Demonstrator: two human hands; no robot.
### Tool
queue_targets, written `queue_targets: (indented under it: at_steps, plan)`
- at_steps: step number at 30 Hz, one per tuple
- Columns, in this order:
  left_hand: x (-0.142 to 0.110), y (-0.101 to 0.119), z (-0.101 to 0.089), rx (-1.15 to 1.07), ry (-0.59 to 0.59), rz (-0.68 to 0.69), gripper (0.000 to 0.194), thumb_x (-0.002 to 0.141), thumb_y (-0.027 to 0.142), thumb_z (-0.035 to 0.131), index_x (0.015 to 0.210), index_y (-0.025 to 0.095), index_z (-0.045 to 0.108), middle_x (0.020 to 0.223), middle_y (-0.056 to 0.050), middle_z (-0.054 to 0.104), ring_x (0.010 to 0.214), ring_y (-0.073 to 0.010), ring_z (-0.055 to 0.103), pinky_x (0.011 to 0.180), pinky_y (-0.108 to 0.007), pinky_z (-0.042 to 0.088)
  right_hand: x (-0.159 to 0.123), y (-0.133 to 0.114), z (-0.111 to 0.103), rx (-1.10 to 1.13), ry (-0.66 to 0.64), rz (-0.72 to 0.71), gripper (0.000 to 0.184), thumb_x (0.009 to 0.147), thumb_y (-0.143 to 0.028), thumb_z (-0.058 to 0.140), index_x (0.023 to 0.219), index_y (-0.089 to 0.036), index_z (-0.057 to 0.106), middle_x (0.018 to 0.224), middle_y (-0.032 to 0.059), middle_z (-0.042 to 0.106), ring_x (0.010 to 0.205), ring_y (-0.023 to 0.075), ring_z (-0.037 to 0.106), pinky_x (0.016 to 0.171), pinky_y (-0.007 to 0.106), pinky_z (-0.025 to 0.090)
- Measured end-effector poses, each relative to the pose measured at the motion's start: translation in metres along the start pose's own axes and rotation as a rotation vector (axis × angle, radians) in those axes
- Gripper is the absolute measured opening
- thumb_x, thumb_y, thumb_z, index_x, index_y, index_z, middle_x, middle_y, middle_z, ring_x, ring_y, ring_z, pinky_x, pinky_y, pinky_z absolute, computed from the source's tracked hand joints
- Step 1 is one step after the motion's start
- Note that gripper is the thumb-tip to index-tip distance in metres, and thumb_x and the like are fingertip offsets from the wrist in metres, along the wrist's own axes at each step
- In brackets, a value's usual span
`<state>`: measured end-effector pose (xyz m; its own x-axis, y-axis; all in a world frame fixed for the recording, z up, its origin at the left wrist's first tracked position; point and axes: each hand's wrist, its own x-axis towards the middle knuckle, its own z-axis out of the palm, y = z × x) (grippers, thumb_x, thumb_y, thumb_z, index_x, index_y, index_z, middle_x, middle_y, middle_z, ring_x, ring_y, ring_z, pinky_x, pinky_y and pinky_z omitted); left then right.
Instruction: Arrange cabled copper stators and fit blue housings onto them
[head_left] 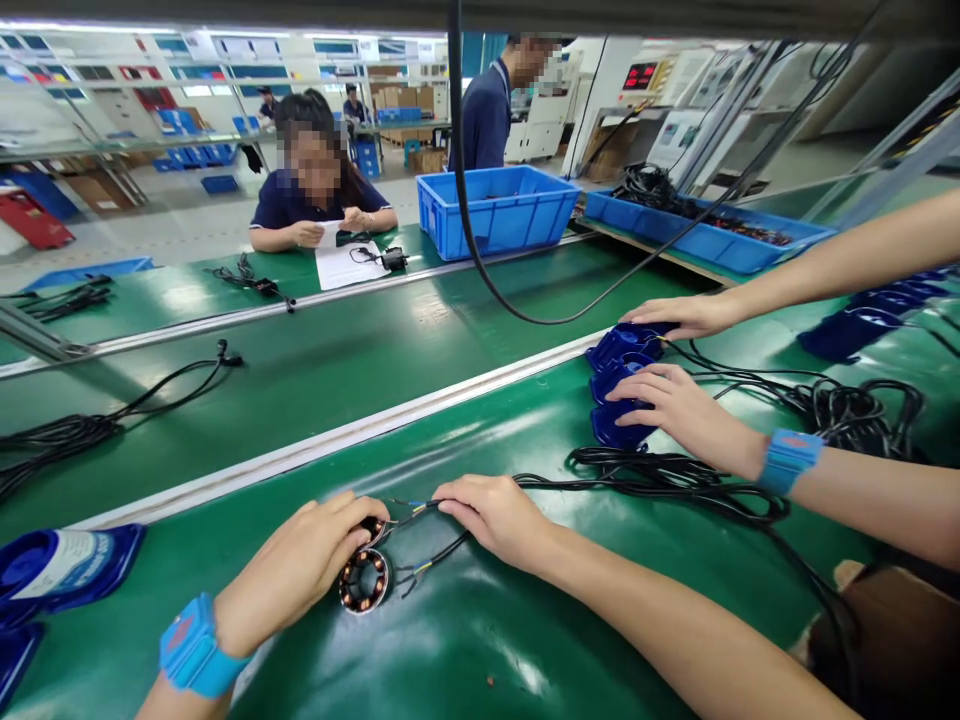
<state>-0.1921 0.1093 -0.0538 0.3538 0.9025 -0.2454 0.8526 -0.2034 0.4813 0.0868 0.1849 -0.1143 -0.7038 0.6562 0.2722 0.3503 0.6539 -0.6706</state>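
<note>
Green worktop [450,630], copper-wound round stators [348,582]

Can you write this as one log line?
left hand: holding round metal ring with copper coils | right hand: holding black cable with coloured wire ends | nearby: second coiled ring

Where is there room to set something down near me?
The green bench is bare between your forearms, below the coils, save a speck, and between your right hand and the white rail. Your right is crowded: black cables, blue housings, a co-worker's hands.
</note>
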Motion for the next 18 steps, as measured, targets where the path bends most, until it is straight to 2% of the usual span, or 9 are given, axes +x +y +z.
queue_targets:
  at_steps: [2,8,10,13,15,18]
  plan:
    - [0.001,-0.001,0.0,-0.034,0.016,0.005,0.029,0.106,0.042,0.035,0.114,0.035,0.063,0.11,0.002,0.067,0.093,-0.0148,0.064,0.086,-0.029,0.049,0.001,0.0,0.0,-0.004,-0.008,0.012,0.025,0.106,-0.027,0.05,0.116,-0.022,0.072,0.106,0.0027,0.076,0.094,0.0158,0.071,0.087,0.026,0.055]
    - [-0.002,-0.005,0.004,-0.131,0.069,0.026,0.029,0.106,0.043,0.037,0.113,0.032,0.063,0.109,0.0,0.068,0.098,-0.0148,0.065,0.087,-0.026,0.05,0.002,0.002,0.004,0.022,-0.001,0.029,0.023,0.104,-0.026,0.053,0.115,-0.022,0.074,0.106,0.0026,0.076,0.094,0.017,0.071,0.088,0.027,0.054]
    - [-0.003,-0.005,0.004,-0.064,0.054,0.039,0.034,0.106,0.04,0.034,0.121,0.036,0.064,0.108,0.0,0.067,0.096,-0.0151,0.065,0.085,-0.026,0.05,0.001,0.001,0.005,0.025,-0.005,0.031,0.024,0.104,-0.026,0.053,0.116,-0.022,0.074,0.106,0.0031,0.076,0.094,0.0171,0.071,0.087,0.027,0.054]
    - [-0.004,-0.005,0.003,0.05,0.035,0.014,0.041,0.106,0.038,0.032,0.138,0.046,0.057,0.104,0.0,0.066,0.089,-0.0157,0.066,0.077,-0.026,0.05,0.001,0.001,0.002,0.041,-0.005,0.01,0.025,0.105,-0.027,0.051,0.115,-0.021,0.074,0.105,0.0039,0.075,0.092,0.0169,0.071,0.087,0.027,0.054]
    - [-0.003,-0.008,0.003,0.059,0.028,-0.003,0.042,0.106,0.04,0.032,0.141,0.048,0.055,0.104,0.0,0.066,0.089,-0.0161,0.066,0.078,-0.027,0.051,0.001,0.001,0.001,0.052,-0.007,0.0,0.026,0.105,-0.029,0.05,0.114,-0.021,0.074,0.104,0.0039,0.076,0.091,0.0167,0.071,0.086,0.027,0.054]
    - [-0.003,-0.012,0.004,-0.027,0.02,0.003,0.038,0.106,0.042,0.034,0.135,0.048,0.058,0.113,0.002,0.068,0.101,-0.0155,0.066,0.088,-0.027,0.05,0.001,0.002,0.002,0.059,-0.021,0.003,0.027,0.105,-0.03,0.05,0.114,-0.021,0.074,0.104,0.0037,0.076,0.091,0.0167,0.071,0.086,0.027,0.055]
